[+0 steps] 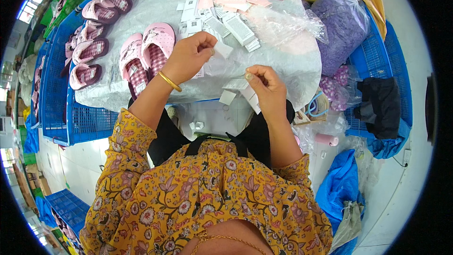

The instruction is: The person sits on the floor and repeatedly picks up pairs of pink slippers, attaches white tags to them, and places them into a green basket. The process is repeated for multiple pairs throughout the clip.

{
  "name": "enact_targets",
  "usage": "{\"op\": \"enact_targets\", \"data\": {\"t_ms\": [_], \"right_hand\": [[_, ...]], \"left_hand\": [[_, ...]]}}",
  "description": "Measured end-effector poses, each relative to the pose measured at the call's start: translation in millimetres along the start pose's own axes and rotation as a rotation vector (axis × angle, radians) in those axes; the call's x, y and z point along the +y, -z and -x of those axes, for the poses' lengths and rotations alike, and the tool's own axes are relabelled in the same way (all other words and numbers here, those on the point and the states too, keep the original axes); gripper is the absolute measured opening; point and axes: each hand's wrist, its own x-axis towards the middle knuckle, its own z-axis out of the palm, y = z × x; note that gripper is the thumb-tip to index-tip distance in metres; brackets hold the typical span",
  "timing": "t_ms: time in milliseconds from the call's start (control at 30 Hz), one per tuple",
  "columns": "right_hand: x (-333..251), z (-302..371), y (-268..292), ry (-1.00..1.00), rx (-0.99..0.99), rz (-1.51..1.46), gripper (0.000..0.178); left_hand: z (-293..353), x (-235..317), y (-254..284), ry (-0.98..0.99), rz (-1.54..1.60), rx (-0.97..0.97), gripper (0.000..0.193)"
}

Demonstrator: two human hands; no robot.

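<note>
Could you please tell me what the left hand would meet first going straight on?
The left hand, past the white card it holds, would probably meet the white tag pile first, though depth is unclear.

Matt paper labels (239, 29), cloth slippers (159, 34), latticed plastic basket (94, 123), glossy table cover (296, 68), seemingly plastic

Downward fisheye view, head-worn

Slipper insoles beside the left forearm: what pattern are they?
The insoles are checked in pink and maroon, best seen in the head view.
</note>
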Motion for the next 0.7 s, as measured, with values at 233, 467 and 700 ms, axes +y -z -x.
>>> {"op": "enact_targets", "data": {"t_ms": [233,467,700], "right_hand": [[-10.4,-4.4,-9.1,-0.018,-0.086,-0.007,0.012],[-14.2,3.2,-10.8,0.026,-0.104,0.06,0.011],[-21.6,9.2,-12.7,0.074,-0.109,0.006,0.023]], "left_hand": [[23.7,15.1,-6.4,0.208,0.546,-0.188,0.018],[27.7,3.6,-15.4,0.311,0.688,-0.213,0.019],[28.9,2.7,-23.5,0.351,0.673,-0.25,0.016]]}}
